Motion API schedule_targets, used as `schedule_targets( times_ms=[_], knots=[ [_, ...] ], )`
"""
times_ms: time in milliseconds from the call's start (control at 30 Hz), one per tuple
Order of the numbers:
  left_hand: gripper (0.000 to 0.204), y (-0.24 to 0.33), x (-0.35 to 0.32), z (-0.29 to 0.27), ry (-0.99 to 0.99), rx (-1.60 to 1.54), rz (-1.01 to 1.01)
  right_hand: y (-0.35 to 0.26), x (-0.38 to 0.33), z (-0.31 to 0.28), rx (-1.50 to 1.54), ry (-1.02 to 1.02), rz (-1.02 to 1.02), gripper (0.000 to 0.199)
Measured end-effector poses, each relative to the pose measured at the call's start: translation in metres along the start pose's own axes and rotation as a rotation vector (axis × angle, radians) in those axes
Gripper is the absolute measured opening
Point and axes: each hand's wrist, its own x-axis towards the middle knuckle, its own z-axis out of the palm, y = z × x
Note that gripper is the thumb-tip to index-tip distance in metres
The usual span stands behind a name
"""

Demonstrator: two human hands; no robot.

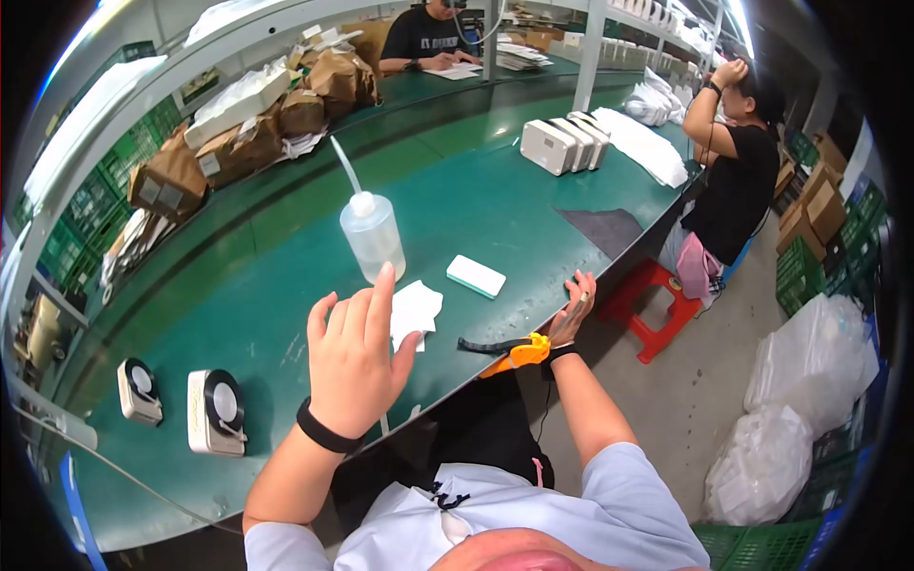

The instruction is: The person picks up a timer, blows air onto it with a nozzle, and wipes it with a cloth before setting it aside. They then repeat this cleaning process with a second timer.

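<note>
Pale cloth from the wearer's shirt [386, 528] sits closest to my lens. Beyond it spreads the long green bench [276, 285]. I see the left hand [354, 357] raised over it, back toward me, fingers up and thumb well apart, clasping nothing. Its fingertip overlaps the base of the clear squeeze bottle [371, 233], though I can't tell whether they touch. The right hand [574, 309] is at the bench edge, fingers loosely extended and nothing visible in its hold. Farther off stands a row of white cases [564, 145]; at left, two cream gadgets with black discs [215, 411] stand upright and look whole. Near the left hand lies a white scrap [415, 309] (paper or cloth, I can't say which), and just past it a small white block [476, 276]. My judgement: the bottle is partly full, neither scrap nor block is in hand, and how much is finished or left doesn't show.
</note>
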Motion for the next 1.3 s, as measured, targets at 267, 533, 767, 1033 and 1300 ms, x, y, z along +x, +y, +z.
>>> schedule_targets(
  times_ms=[267,533,767,1033,1300],
  knots=[
    [0.07,-0.007,-0.011,0.003,0.169,-0.192,0.143,-0.013,0.003,0.001,0.001,-0.011,-0.001,0.06],
    [0.051,-0.023,-0.013,0.015,-0.133,-0.282,-0.022,-0.01,0.003,0.003,0.015,0.023,0.0,0.061],
    [0.045,-0.048,-0.019,0.057,-0.314,-0.386,-0.005,-0.015,0.005,-0.001,-0.003,-0.032,-0.01,0.061],
    [0.042,-0.049,-0.021,0.059,-0.268,-0.564,-0.192,-0.013,0.007,-0.006,-0.014,-0.061,-0.026,0.058],
    [0.038,-0.047,-0.013,0.058,-0.563,-0.414,-0.084,-0.025,0.018,-0.03,-0.008,-0.202,0.006,0.044]
  ],
)
